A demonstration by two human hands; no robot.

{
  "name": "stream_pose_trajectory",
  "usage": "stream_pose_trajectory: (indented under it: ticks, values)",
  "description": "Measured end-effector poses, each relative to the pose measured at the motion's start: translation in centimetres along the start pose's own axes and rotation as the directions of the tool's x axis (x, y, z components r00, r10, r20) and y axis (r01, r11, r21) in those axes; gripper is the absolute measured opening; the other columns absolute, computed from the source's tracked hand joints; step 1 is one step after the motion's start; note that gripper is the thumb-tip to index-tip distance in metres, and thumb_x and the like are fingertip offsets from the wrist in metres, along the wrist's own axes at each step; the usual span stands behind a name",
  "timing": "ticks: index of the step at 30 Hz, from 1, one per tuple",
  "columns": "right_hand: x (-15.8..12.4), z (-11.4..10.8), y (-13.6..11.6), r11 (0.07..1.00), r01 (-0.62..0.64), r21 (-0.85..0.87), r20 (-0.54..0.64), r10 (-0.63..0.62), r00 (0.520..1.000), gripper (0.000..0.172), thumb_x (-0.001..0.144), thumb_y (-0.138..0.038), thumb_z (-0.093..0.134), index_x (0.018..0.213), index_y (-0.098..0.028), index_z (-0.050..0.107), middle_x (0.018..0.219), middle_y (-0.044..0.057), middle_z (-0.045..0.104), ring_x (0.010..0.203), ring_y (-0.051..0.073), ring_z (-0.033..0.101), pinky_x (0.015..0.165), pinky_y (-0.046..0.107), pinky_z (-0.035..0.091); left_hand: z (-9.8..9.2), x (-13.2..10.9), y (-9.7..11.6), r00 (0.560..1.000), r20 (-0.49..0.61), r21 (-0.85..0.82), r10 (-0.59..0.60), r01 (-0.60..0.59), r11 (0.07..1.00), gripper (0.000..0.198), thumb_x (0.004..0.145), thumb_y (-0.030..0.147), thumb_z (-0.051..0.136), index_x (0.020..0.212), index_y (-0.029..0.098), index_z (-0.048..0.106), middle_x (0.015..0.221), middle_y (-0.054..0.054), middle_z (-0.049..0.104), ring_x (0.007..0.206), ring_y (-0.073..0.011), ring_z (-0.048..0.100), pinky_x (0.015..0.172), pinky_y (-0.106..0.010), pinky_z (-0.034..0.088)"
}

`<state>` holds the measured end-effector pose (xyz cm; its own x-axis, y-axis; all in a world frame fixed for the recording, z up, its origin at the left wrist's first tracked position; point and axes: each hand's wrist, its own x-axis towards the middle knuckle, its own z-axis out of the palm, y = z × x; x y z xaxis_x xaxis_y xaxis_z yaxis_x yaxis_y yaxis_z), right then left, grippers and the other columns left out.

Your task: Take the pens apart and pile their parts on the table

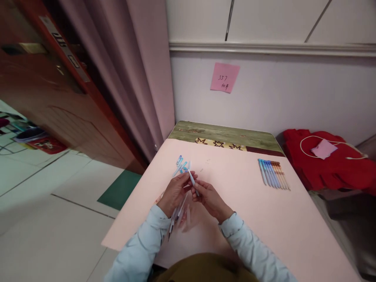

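My left hand (174,192) is closed around a bundle of several pens (179,166), whose blue caps stick out above the fingers and whose tips show below the wrist. My right hand (208,197) pinches a single light-blue pen (192,179) close to the left hand's fingertips. Both hands hover over the middle of a pink sheet (241,211) that covers the table. A neat row of pens (273,174), blue ones on the left and orange ones on the right, lies on the sheet to the right.
The green table edge (223,133) meets a white wall with a pink sticky note (225,77). A red cloth (329,160) with a white cord lies at the right. A curtain and a wooden door (53,94) stand left, above tiled floor.
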<state>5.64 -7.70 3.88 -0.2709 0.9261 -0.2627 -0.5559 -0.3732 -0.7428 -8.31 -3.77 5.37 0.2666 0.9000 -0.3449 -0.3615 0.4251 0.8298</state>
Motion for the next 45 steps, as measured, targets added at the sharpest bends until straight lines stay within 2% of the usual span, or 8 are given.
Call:
stream_pose_trajectory:
  ticks: [7, 14, 19, 27, 33, 38, 42, 45]
  values:
    - [-1.4, -0.6, -0.1, 0.981, -0.039, -0.187, -0.022, 0.035, 0.999, 0.038, 0.074, -0.049, 0.078, 0.09, -0.015, 0.072, 0.074, 0.003, 0.068, 0.06, 0.011, 0.059, 0.06, 0.024, 0.048, -0.1, 0.9, 0.7, 0.965, -0.207, -0.07, 0.158, -0.176, 0.982, 0.021, 0.079, 0.034, 0.071, 0.09, 0.016, 0.068, 0.094, -0.01, 0.073, 0.083, -0.0181, 0.069, 0.079, -0.033, 0.057]
    - [1.7, -2.9, -0.7, 0.743, -0.129, -0.657, -0.324, -0.124, 0.938, 0.02, 0.085, -0.036, 0.065, 0.088, -0.016, 0.065, 0.074, 0.006, 0.073, 0.059, 0.015, 0.065, 0.053, 0.024, 0.046, -3.5, 2.5, 4.0, 0.75, -0.615, -0.107, 0.243, -0.385, 0.917, 0.006, 0.088, 0.02, 0.06, 0.09, 0.015, 0.057, 0.081, -0.007, 0.072, 0.063, -0.0129, 0.067, 0.064, -0.027, 0.056]
    - [7.2, -2.6, -1.6, 0.49, -0.12, -0.864, -0.286, -0.279, 0.917, 0.019, 0.088, -0.033, 0.062, 0.093, -0.016, 0.068, 0.075, 0.006, 0.074, 0.064, 0.016, 0.069, 0.062, 0.025, 0.048, -3.6, 2.4, 2.2, 0.833, -0.528, -0.099, 0.166, -0.255, 0.962, 0.008, 0.086, 0.021, 0.063, 0.087, 0.013, 0.059, 0.085, -0.011, 0.074, 0.056, -0.0098, 0.062, 0.048, -0.018, 0.047]
    - [3.9, -2.5, -0.3, 0.661, -0.009, -0.751, -0.243, -0.263, 0.934, 0.027, 0.092, -0.037, 0.051, 0.089, -0.017, 0.068, 0.081, 0.008, 0.073, 0.068, 0.018, 0.069, 0.059, 0.027, 0.052, -2.9, 1.8, 0.5, 0.943, -0.259, 0.237, 0.207, -0.146, 0.961, 0.031, 0.071, 0.041, 0.076, 0.08, 0.016, 0.062, 0.07, -0.003, 0.067, 0.05, -0.0117, 0.058, 0.048, -0.024, 0.046]
    - [-1.5, -5.2, 1.0, 0.787, -0.008, -0.617, -0.289, -0.217, 0.932, 0.039, 0.084, -0.054, 0.06, 0.089, -0.017, 0.069, 0.076, 0.007, 0.071, 0.063, 0.018, 0.065, 0.054, 0.027, 0.048, -2.6, 7.6, 1.4, 0.896, -0.16, 0.818, 0.414, -0.114, 0.564, 0.017, 0.077, 0.034, 0.065, 0.073, 0.018, 0.063, 0.056, 0.001, 0.06, 0.052, -0.0148, 0.058, 0.055, -0.026, 0.042]
    - [-5.2, -12.1, -3.0, 0.553, -0.083, -0.829, -0.399, -0.483, 0.779, 0.039, 0.087, -0.052, 0.054, 0.091, -0.018, 0.072, 0.073, 0.006, 0.071, 0.063, 0.019, 0.063, 0.06, 0.028, 0.045, -2.3, 11.8, 2.2, 0.891, -0.101, 0.987, 0.443, 0.032, 0.16, 0.011, 0.075, 0.029, 0.065, 0.07, 0.02, 0.063, 0.075, -0.006, 0.069, 0.078, -0.0215, 0.065, 0.068, -0.029, 0.041]
    - [-8.0, -18.2, -8.4, 0.156, -0.516, -0.842, -0.46, -0.708, 0.536, 0.033, 0.092, -0.042, 0.05, 0.097, -0.018, 0.072, 0.083, 0.009, 0.074, 0.076, 0.023, 0.066, 0.066, 0.03, 0.042, -1.4, 12.1, 2.1, 0.898, -0.097, 0.995, 0.428, 0.083, 0.05, 0.012, 0.074, 0.032, 0.066, 0.073, 0.021, 0.064, 0.079, -0.007, 0.071, 0.08, -0.0234, 0.064, 0.066, -0.03, 0.038]
    - [-8.2, -20.7, -11.0, 0.049, -0.681, -0.731, -0.513, -0.697, 0.501, 0.03, 0.092, -0.039, 0.053, 0.101, -0.016, 0.07, 0.09, 0.012, 0.074, 0.084, 0.025, 0.068, 0.068, 0.03, 0.043, -0.5, 10.6, 2.1, 0.886, -0.047, 0.998, 0.461, 0.022, 0.06, 0.018, 0.078, 0.039, 0.062, 0.075, 0.021, 0.065, 0.075, -0.005, 0.07, 0.074, -0.0216, 0.062, 0.064, -0.029, 0.037]
